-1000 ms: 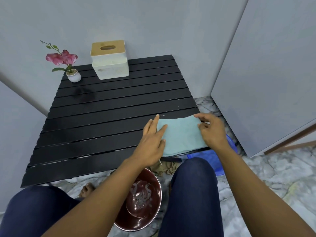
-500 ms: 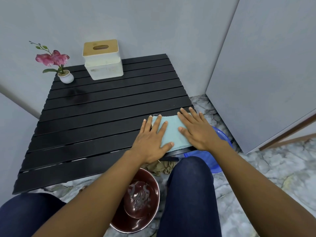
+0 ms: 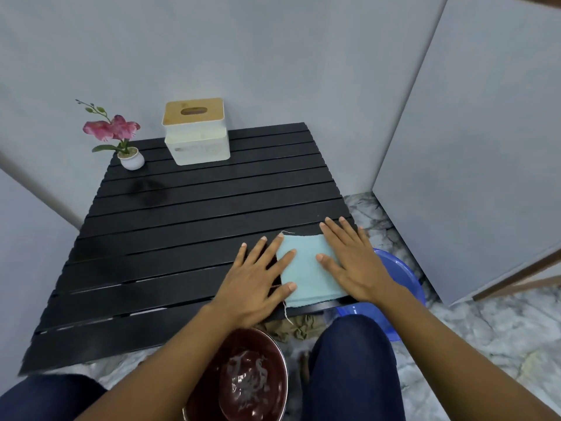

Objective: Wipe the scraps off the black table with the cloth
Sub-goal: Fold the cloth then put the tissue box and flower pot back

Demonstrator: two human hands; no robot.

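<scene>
A folded light-blue cloth (image 3: 306, 273) lies flat on the near right corner of the black slatted table (image 3: 182, 238). My left hand (image 3: 258, 278) rests palm down on the table with its fingers spread, thumb and forefinger over the cloth's left edge. My right hand (image 3: 352, 259) lies flat on the cloth's right side, fingers spread. Neither hand grips the cloth. I see no scraps on the slats. A dull smudge (image 3: 148, 191) marks the far left slats.
A white tissue box (image 3: 197, 135) with a wooden lid and a small potted pink flower (image 3: 121, 138) stand at the table's far edge. Below the near edge are a dark red bowl (image 3: 243, 378) with scraps, a crumpled brown cloth (image 3: 297, 328) and a blue basin (image 3: 397, 287).
The cloth went from a wider piece held at its ends to a narrower folded one. Both hands now lie flat on it.
</scene>
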